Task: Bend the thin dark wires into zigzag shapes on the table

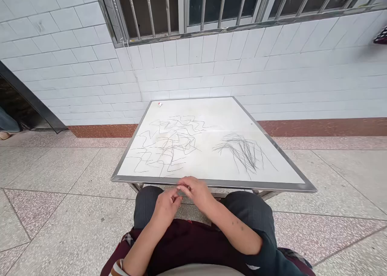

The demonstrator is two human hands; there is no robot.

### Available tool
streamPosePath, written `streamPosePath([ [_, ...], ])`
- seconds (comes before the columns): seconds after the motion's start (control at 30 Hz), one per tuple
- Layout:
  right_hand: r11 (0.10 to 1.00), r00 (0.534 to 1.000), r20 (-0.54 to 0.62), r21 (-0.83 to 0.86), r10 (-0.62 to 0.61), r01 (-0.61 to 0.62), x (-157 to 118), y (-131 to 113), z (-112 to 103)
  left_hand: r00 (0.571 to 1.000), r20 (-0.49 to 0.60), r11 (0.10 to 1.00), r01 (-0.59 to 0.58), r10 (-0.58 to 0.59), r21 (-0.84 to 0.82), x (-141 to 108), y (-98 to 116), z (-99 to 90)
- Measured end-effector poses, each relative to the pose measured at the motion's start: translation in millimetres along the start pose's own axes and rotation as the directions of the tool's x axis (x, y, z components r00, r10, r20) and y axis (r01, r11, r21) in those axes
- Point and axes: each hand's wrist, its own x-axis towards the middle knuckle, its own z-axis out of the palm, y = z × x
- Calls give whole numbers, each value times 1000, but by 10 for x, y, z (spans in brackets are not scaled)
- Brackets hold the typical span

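My left hand [166, 204] and my right hand [196, 190] meet at the near edge of a white table [211, 111] with a grey metal rim. Their fingers are curled and pinched together, fingertips touching. Whatever they hold, if anything, is too small or hidden to make out. Beyond them, on the left half of the tabletop, many thin dark wavy strands [172, 143] spread loosely. To the right lies a denser bunch of thin dark strands [246, 153], straighter and fanned out. I cannot tell what the strands are made of.
A small white-and-red item [160, 104] sits at the table's far left corner. Behind stands a white tiled wall [196, 74] with a barred window [211, 8]. My knees [249, 207] are under the near edge. A person's leg [8, 121] shows at far left.
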Motion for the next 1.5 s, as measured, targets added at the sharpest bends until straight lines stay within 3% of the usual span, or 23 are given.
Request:
streamPosePath([
  [0.1,998,998,53,55,22,-25,32,32,15,998,67,997,23,-18,-68,16,-71,22],
  [0.27,953,982,187,290,35,-90,50,89,-41,969,240,976,98,-49,-194,46,-132,4],
  [0.37,916,968,251,380,32,-129,32,92,-56,955,291,970,122,-58,-208,56,-112,1],
  [0.47,890,967,239,416,89,-184,58,143,-107,947,301,942,196,-110,-272,70,-120,21],
  [0.57,883,962,153,384,228,-270,175,318,-265,951,266,914,244,-159,-324,79,-193,55],
  [0.67,902,912,58,136,406,-410,351,594,-482,946,251,900,282,-204,-331,77,-310,108],
  [0.8,852,853,87,58,515,-521,562,899,-657,929,279,887,329,-243,-324,77,-458,192],
  [0.9,821,819,131,55,558,-568,689,989,-681,919,306,880,346,-248,-324,87,-535,235],
  [1.2,732,786,233,286,573,-619,859,1111,-727,892,346,872,395,-290,-288,154,-635,297],
  [1.5,676,844,101,553,526,-487,738,1215,-814,867,363,876,434,-341,-212,283,-739,373],
])
